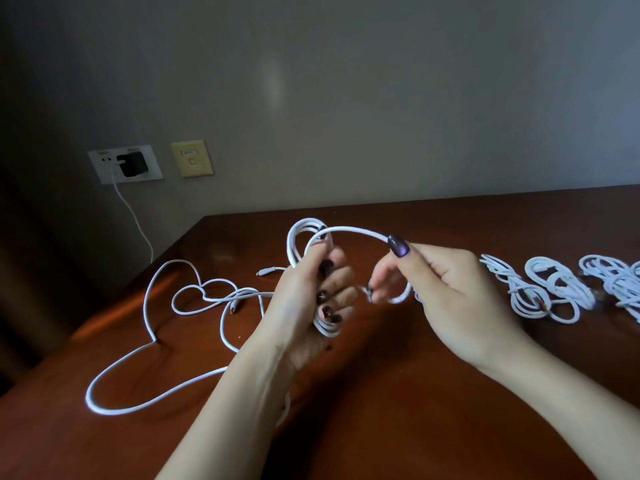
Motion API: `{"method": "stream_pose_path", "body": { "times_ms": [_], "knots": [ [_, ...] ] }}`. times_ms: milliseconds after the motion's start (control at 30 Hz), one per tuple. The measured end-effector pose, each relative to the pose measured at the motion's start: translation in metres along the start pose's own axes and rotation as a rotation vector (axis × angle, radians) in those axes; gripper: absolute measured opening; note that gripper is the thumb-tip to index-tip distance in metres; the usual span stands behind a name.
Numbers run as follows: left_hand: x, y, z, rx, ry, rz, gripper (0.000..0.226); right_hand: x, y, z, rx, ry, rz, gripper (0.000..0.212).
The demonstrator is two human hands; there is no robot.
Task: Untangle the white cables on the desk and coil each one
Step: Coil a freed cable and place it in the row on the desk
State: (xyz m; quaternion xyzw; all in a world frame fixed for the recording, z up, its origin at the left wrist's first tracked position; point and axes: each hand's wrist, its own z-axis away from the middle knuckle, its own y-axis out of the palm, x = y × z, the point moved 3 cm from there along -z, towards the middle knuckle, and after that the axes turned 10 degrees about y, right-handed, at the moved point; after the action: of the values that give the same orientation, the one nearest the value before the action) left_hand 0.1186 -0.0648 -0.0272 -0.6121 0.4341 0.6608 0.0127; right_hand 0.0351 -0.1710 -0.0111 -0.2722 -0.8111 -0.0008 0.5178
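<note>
The left hand (308, 299) is closed around a partly wound coil (304, 258) of white cable, held above the desk (415, 393) with its loops standing roughly upright, long axis running from the wrist up toward the wall (346, 98). From the top of that coil 1 strand arches rightward to the right hand (446, 292), which pinches it between thumb and forefinger; a further loop curls below those fingers. Both hands have dark-painted nails.

The desk is a reddish-brown wooden surface with a glossy finish. On its left part the loose cable (152, 341) lies slack in wide, crossing curves, with a knot-like overlap near its middle and 2 connector ends (266, 271) showing close to the left hand. On the right, finished coils (550, 289) lie flat in a row running toward the right edge of view, just beside one another; how many there are cannot be told.

Behind the desk stands a plain grey wall. A white outlet plate (104, 168) carries a black charger (131, 163) with a white lead (135, 216) hanging down, and a cream wall plate (192, 159) sits just beside it.
</note>
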Motion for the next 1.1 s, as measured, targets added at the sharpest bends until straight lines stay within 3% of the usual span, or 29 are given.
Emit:
{"method": "stream_pose_path", "body": {
  "times_ms": [167, 233, 300, 567, 700, 767, 900, 967, 1100],
  "knots": [
    [0.006, 0.002, 0.004, 0.091, 0.011, -0.161, 0.029, -0.004, -0.004, 0.002, -0.161, -0.205, 0.275, 0.048],
    [0.005, 0.008, 0.009, 0.174, 0.027, -0.185, 0.015, -0.006, -0.005, 0.002, -0.213, -0.211, 0.334, 0.051],
    [0.003, 0.012, 0.013, 0.243, 0.034, -0.186, 0.026, -0.008, -0.003, 0.002, -0.225, -0.157, 0.378, 0.054],
    [0.000, 0.014, 0.013, 0.302, 0.124, -0.298, 0.025, -0.010, 0.004, 0.005, -0.111, 0.002, 0.357, 0.062],
    [-0.005, 0.009, 0.009, 0.255, 0.376, -0.621, 0.029, -0.017, 0.007, 0.002, 0.018, 0.166, 0.286, 0.059],
    [-0.010, 0.003, 0.006, 0.137, 0.449, -0.695, 0.027, -0.018, 0.007, 0.002, 0.081, 0.172, 0.293, 0.053],
    [-0.016, -0.011, -0.001, -0.050, 0.442, -0.540, 0.031, -0.018, 0.007, 0.004, 0.221, 0.186, 0.407, 0.032],
    [-0.019, -0.011, -0.003, -0.039, 0.420, -0.394, 0.033, -0.016, 0.008, 0.004, 0.226, 0.142, 0.435, 0.027],
    [-0.020, -0.009, -0.003, -0.003, 0.312, -0.082, 0.013, -0.011, 0.009, 0.004, 0.196, 0.036, 0.438, 0.021]
  ]
}}
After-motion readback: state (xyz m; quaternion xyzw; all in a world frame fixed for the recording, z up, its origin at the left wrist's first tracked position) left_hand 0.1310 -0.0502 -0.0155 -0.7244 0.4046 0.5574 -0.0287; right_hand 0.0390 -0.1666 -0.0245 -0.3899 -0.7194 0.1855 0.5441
